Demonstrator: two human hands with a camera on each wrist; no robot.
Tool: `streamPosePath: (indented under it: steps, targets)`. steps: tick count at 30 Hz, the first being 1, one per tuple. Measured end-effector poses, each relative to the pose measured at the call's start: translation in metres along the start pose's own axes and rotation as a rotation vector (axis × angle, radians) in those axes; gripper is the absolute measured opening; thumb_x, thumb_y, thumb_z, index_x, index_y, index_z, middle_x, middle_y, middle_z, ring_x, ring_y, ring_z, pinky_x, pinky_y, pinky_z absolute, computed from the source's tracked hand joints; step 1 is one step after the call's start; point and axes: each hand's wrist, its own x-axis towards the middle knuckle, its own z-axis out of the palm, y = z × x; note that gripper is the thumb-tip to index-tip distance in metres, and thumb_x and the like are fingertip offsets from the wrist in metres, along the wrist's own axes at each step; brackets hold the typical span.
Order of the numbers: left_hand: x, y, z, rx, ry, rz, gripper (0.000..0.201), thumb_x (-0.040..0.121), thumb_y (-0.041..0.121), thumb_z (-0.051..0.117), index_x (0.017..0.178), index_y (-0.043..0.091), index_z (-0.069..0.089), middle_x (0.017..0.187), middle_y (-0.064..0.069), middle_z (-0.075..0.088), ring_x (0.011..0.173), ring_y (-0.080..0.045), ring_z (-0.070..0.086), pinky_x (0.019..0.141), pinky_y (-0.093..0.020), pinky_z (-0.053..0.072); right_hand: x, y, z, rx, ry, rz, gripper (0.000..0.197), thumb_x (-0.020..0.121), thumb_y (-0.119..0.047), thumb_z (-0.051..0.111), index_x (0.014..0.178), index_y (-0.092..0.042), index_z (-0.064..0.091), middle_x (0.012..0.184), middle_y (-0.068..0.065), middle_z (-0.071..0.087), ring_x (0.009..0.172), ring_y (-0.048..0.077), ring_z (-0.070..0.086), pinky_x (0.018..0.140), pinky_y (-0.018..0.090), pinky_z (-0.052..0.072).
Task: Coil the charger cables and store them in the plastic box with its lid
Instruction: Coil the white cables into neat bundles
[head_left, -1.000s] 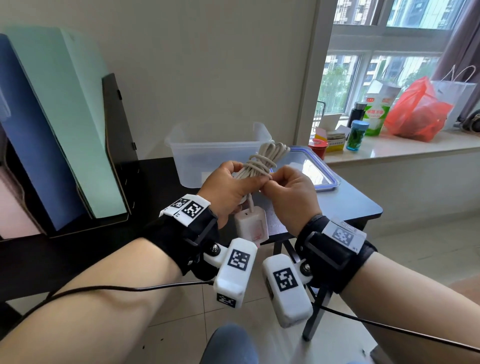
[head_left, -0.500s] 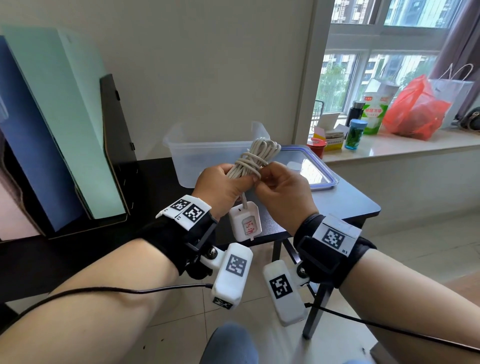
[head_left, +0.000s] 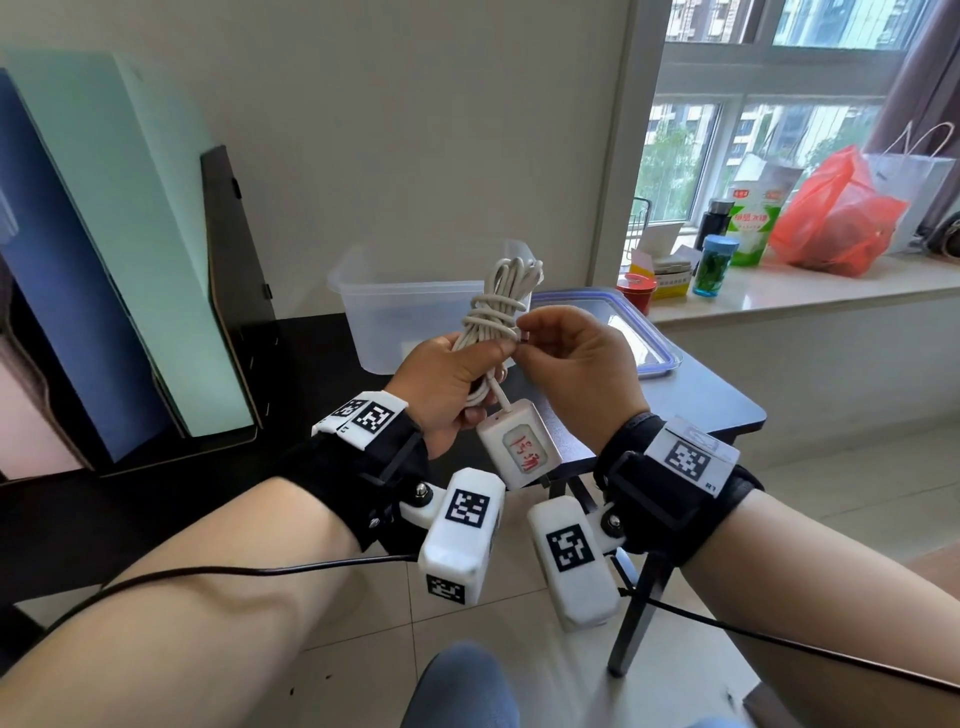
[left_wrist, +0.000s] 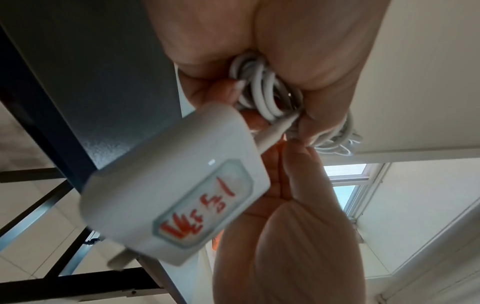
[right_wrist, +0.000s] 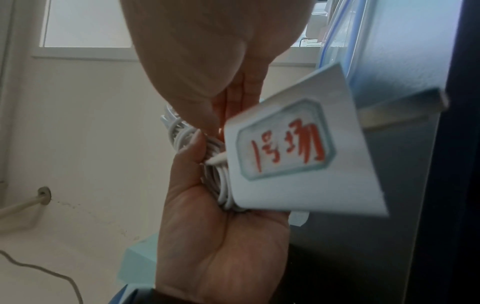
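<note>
Coiling step, near its end. Left hand (head_left: 447, 382) grips the lower part of the bundled charger cable (head_left: 493, 306), fingers curled round it; the white adapter (head_left: 517, 449) dangles just below on a short lead. Right hand (head_left: 571, 364) pinches the wrapped turns at the bundle's waist, apparently securing the loose end. Next move, by judgement: carry the bundle to the open plastic box (head_left: 410, 322) behind, then fit the lid (head_left: 644, 332) lying to its right.

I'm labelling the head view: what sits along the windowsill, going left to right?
Red lidded jar → yellow box → blue-capped green bottle → green and white carton → red plastic bag → white paper bag.
</note>
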Motion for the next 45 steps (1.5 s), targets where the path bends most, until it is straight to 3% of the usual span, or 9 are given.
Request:
streamPosePath:
  steps: [9, 14, 18, 23, 28, 33, 37, 42, 45]
  targets:
    - [0.0, 0.002, 0.0, 0.127, -0.008, 0.015, 0.002, 0.088, 0.014, 0.058, 0.088, 0.015, 0.056, 0.062, -0.003, 0.052, 0.046, -0.014, 0.044, 0.039, -0.02, 0.029, -0.005, 0.0, 0.0, -0.183, 0.062, -0.127, 0.014, 0.075, -0.013, 0.069, 0.089, -0.015, 0.067, 0.074, -0.013, 0.065, 0.065, -0.001, 0.063, 0.07, 0.009, 0.051]
    - [0.0, -0.001, 0.002, 0.156, -0.015, -0.004, 0.015, 0.086, 0.011, 0.056, 0.101, 0.013, 0.055, 0.063, -0.004, 0.051, 0.044, -0.012, 0.045, 0.039, -0.019, 0.031, -0.004, 0.007, 0.002, -0.45, 0.106, -0.336, 0.017, 0.077, -0.021, 0.062, 0.086, -0.008, 0.068, 0.075, 0.003, 0.07, 0.066, 0.017, 0.065, 0.067, 0.027, 0.055]
    - [-0.002, -0.002, 0.002, 0.089, -0.04, -0.044, 0.028, 0.083, 0.003, 0.055, 0.108, 0.014, 0.051, 0.064, -0.003, 0.05, 0.043, -0.012, 0.044, 0.037, -0.017, 0.029, -0.002, 0.013, 0.001, -0.563, 0.137, -0.493, 0.024, 0.08, -0.026, 0.052, 0.077, -0.006, 0.065, 0.065, 0.006, 0.067, 0.055, 0.014, 0.053, 0.057, 0.019, 0.042]
    - [0.001, -0.005, -0.004, 0.039, -0.053, -0.046, 0.038, 0.077, -0.005, 0.05, 0.111, 0.012, 0.052, 0.06, -0.002, 0.049, 0.04, -0.011, 0.039, 0.036, -0.016, 0.028, 0.002, 0.013, 0.001, -0.653, 0.096, -0.598, 0.017, 0.079, -0.019, 0.058, 0.071, -0.005, 0.061, 0.058, 0.008, 0.063, 0.048, 0.025, 0.054, 0.046, 0.027, 0.047]
    - [0.002, -0.011, -0.002, -0.022, -0.059, -0.012, 0.019, 0.078, -0.003, 0.046, 0.087, 0.012, 0.054, 0.052, 0.0, 0.044, 0.036, -0.009, 0.035, 0.034, -0.015, 0.025, 0.005, 0.006, 0.005, -0.558, 0.043, -0.314, 0.014, 0.07, -0.014, 0.059, 0.063, -0.009, 0.049, 0.053, 0.001, 0.049, 0.051, 0.021, 0.039, 0.047, 0.02, 0.031]
    - [0.002, -0.014, 0.006, -0.062, 0.047, 0.016, 0.041, 0.065, 0.007, 0.056, 0.105, 0.014, 0.052, 0.061, -0.004, 0.052, 0.045, -0.015, 0.042, 0.042, -0.02, 0.032, 0.006, 0.005, 0.005, -0.237, -0.026, 0.035, 0.02, 0.071, -0.007, 0.058, 0.059, -0.013, 0.043, 0.055, -0.002, 0.04, 0.054, 0.012, 0.034, 0.046, 0.016, 0.03]
    - [0.003, -0.015, 0.009, 0.023, 0.182, 0.117, 0.045, 0.06, 0.014, 0.068, 0.097, 0.034, 0.052, 0.078, -0.007, 0.063, 0.063, -0.025, 0.053, 0.056, -0.034, 0.044, 0.004, 0.01, 0.004, -0.117, -0.004, 0.111, 0.025, 0.071, -0.005, 0.06, 0.056, -0.015, 0.042, 0.057, 0.001, 0.042, 0.054, 0.013, 0.036, 0.049, 0.023, 0.034]
    - [0.004, -0.016, 0.009, 0.102, 0.211, 0.19, 0.03, 0.067, 0.016, 0.078, 0.091, 0.029, 0.063, 0.092, -0.008, 0.068, 0.078, -0.026, 0.064, 0.073, -0.044, 0.054, 0.001, 0.015, 0.005, 0.037, 0.042, 0.164, 0.035, 0.073, -0.002, 0.064, 0.052, -0.017, 0.04, 0.05, -0.008, 0.044, 0.045, 0.003, 0.038, 0.047, 0.016, 0.036]
    - [0.005, -0.012, 0.004, 0.298, 0.214, 0.264, 0.025, 0.072, 0.022, 0.077, 0.094, 0.032, 0.067, 0.095, 0.001, 0.073, 0.088, -0.017, 0.069, 0.084, -0.037, 0.056, -0.001, 0.017, 0.006, 0.119, 0.099, 0.152, 0.036, 0.073, 0.002, 0.062, 0.051, -0.02, 0.044, 0.062, 0.005, 0.05, 0.053, 0.01, 0.04, 0.051, 0.021, 0.036]
